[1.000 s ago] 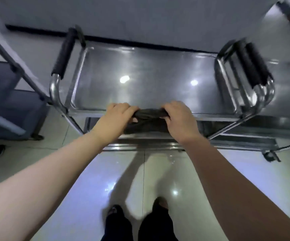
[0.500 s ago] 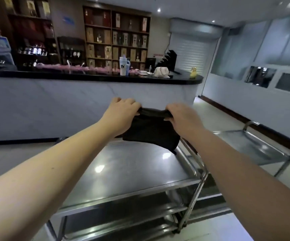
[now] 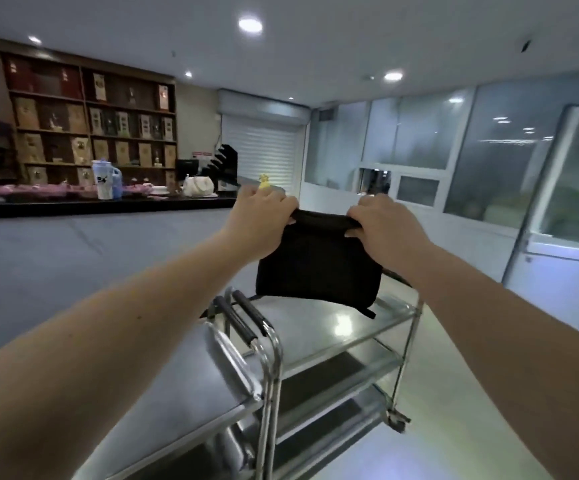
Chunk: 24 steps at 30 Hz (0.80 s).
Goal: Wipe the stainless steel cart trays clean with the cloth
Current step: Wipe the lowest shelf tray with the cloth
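- The left hand [image 3: 264, 223] is pinching the top left corner of the black cloth [image 3: 319, 268], with its fingers curling over the upper edge.
- The right hand [image 3: 385, 230] is pinching the top right corner in the same way, with its fingers curling down over the rolled edge.
- The cloth is hanging in the air between the two hands, pulled taut along its top and folded into a rough square.
- In the view its lower edge is overlapping the far end of the farther cart's top tray [image 3: 309, 327]. I cannot tell whether the two are touching.
- The farther cart's lower trays [image 3: 336, 368] are showing beneath the top one.
- The nearer cart [image 3: 184, 386] is standing at the lower left, with the black-gripped handles [image 3: 243, 318] rising between the two carts.
- On the far left a dark counter [image 3: 73, 206] is carrying a tumbler [image 3: 102, 180] and a white bag [image 3: 198, 186].
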Each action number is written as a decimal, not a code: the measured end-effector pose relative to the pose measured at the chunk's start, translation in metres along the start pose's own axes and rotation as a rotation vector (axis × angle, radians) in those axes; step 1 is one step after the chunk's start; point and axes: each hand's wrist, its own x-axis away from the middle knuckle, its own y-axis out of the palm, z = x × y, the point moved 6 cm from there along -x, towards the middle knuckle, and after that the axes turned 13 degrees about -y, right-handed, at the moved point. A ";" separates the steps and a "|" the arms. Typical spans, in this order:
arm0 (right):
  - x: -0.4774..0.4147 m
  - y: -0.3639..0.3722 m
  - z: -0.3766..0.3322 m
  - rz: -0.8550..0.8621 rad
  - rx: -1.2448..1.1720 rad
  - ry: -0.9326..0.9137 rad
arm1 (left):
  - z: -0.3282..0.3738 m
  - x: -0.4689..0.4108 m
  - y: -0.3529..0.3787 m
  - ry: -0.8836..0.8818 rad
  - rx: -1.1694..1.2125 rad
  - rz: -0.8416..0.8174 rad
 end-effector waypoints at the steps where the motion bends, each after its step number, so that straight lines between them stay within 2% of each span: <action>1: 0.017 0.003 0.025 -0.016 0.022 0.027 | 0.029 -0.014 0.010 0.011 0.002 -0.010; 7: 0.094 0.024 0.164 0.000 0.014 0.208 | 0.179 -0.079 0.063 0.047 0.116 0.024; 12: 0.141 0.082 0.249 -0.084 0.006 0.260 | 0.271 -0.104 0.133 0.113 0.143 -0.013; 17: 0.173 0.166 0.308 -0.123 -0.029 0.341 | 0.330 -0.116 0.213 0.187 0.255 -0.017; 24: 0.166 0.307 0.385 -0.229 -0.036 0.419 | 0.377 -0.162 0.372 0.239 0.262 -0.145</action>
